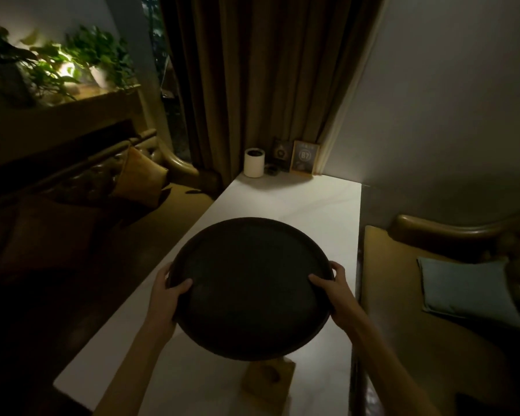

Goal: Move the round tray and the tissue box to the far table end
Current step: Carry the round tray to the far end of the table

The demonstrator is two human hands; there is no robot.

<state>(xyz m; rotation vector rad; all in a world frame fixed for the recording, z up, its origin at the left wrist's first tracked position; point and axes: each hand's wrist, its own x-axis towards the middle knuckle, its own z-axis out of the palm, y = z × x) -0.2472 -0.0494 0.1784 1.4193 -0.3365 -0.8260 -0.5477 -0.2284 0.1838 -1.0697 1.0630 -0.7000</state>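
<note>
A large dark round tray (248, 288) is held above the middle of the white table (297, 202), tilted slightly toward me. My left hand (164, 298) grips its left rim, thumb on the inside. My right hand (333, 292) grips its right rim the same way. A wooden tissue box (269, 378) lies on the table near me, partly hidden under the tray's near edge.
At the far table end stand a white cylinder (253, 162), a small dark dish (271, 169) and two framed signs (305, 159) against a brown curtain. A sofa with cushions (138, 178) runs along the left, an armchair with a grey cushion (463, 292) on the right.
</note>
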